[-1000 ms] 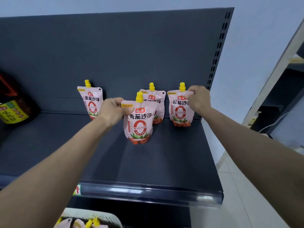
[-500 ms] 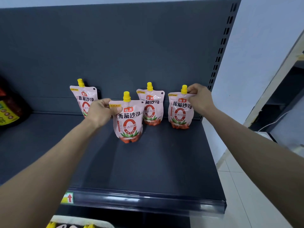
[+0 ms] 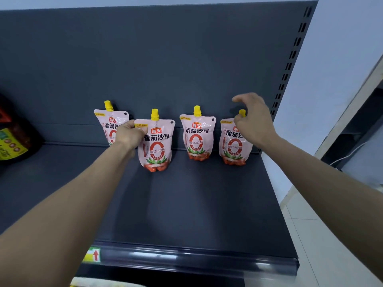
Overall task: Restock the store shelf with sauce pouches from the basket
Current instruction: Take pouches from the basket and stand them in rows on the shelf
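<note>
Dark steel shelf (image 3: 186,204) is carrying four upright pouches; the left hand (image 3: 129,135) is pinching the second pouch (image 3: 155,141) at ten o'clock; beyond, the right hand (image 3: 252,121) is hovering with fingers spread, holding nothing, over the rightmost pouch (image 3: 234,148).

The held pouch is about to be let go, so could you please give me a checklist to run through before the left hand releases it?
1. Left hand grip on the held pouch: closed on its upper left corner. Ok.
2. Held pouch upright, cap up: ok.
3. Held pouch base resting on the shelf: cannot tell.
4. Held pouch in line with the back row: not ok, it sits forward of the middle pouch.
5. Gap to the left pouch: cannot tell, the hand covers it.
6. Right hand clear of the right pouch: fingers open above it, contact cannot tell.
</note>
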Available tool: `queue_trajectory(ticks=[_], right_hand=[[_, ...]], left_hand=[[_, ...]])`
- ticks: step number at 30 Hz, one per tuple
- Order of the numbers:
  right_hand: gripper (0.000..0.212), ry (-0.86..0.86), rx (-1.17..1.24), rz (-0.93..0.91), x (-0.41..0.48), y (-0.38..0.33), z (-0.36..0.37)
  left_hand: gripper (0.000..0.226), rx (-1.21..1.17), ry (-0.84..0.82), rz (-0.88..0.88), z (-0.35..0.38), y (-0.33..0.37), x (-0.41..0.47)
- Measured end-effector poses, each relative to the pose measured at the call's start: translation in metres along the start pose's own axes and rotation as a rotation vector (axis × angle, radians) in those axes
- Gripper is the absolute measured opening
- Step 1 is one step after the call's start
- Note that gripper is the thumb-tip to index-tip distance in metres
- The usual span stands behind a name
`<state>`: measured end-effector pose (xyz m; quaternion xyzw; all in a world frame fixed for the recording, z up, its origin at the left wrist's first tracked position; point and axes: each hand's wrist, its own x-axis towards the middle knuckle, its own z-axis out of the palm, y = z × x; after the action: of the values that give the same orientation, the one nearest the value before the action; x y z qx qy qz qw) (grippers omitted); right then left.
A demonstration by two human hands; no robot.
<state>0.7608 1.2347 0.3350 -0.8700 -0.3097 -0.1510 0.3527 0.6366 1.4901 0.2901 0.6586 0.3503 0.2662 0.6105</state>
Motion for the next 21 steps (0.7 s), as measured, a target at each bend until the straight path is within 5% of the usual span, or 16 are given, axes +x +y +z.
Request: queue_trajectory(ticks=[11, 19, 21], right_hand=[[0.021, -0.1, -0.034, -0.123, -0.026, -0.057, 0.047], [0.021, -0.291, -0.035, -0.133, -0.109, -0.095, 0.061], [0.022, -0.303, -0.051, -0.123, -0.109, -0.094, 0.063]], left_hand=[[0.029, -0.148, -0.144, -0.047, -0.018, 0.004, 0.031], [0.028, 0.272, -0.108, -0.075, -0.065, -0.039, -0.017], [0.012, 0.353, -0.087, -0.072, -0.063, -0.037, -0.017]])
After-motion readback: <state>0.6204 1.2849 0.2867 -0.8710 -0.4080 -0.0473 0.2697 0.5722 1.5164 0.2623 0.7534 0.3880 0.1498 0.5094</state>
